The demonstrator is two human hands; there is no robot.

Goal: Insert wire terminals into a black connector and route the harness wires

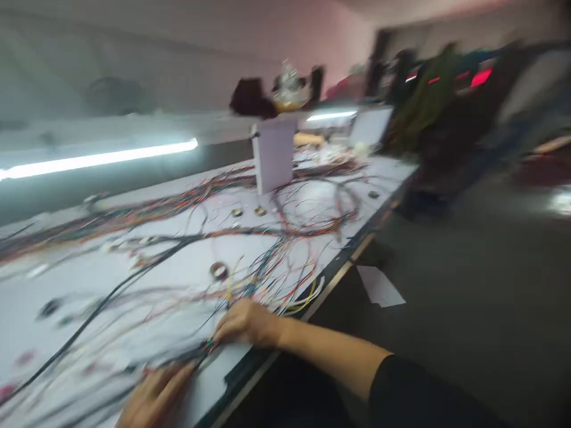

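Thin coloured wires point(267, 267) sprawl tangled under both hands point(243, 324) on smooth white board point(187, 267)

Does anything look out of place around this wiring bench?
One thing: a white sheet of paper lies on the floor beside the table, away from the wires. Motion blur hides finer details.

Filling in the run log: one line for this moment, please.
right hand: on wire bundle | left hand: on wires | table | view blurred
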